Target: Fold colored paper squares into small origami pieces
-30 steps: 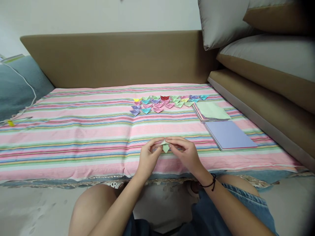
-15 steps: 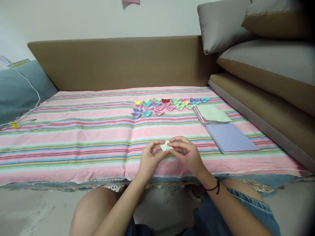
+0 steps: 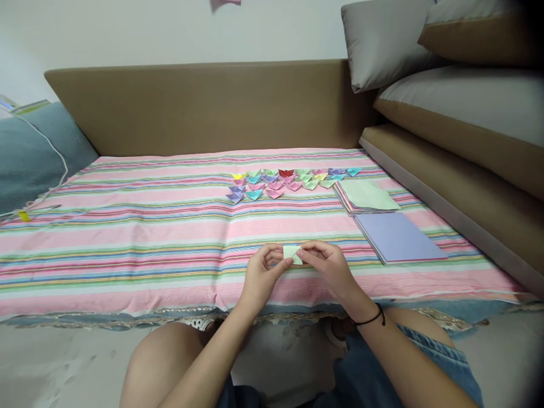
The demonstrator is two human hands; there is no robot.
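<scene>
Between my two hands is a small folded piece of pale green paper, held up above the front part of the striped cloth. My left hand pinches its left side, thumb at the lower edge. The fingers of my right hand are closed on its right corner. A diagonal fold line shows on the paper's face. Farther back lie several folded paper boats in rows, in pink, green, blue, purple, yellow and red.
To the right lie a stack of pale green-topped paper sheets and a stack of purple-topped sheets. Grey and brown cushions are piled at the right edge. A white cable runs along the left side. A brown backrest stands behind.
The folded paper has been turned and now looks squarer, with its flat face toward me. My right hand has shifted slightly to the right.
</scene>
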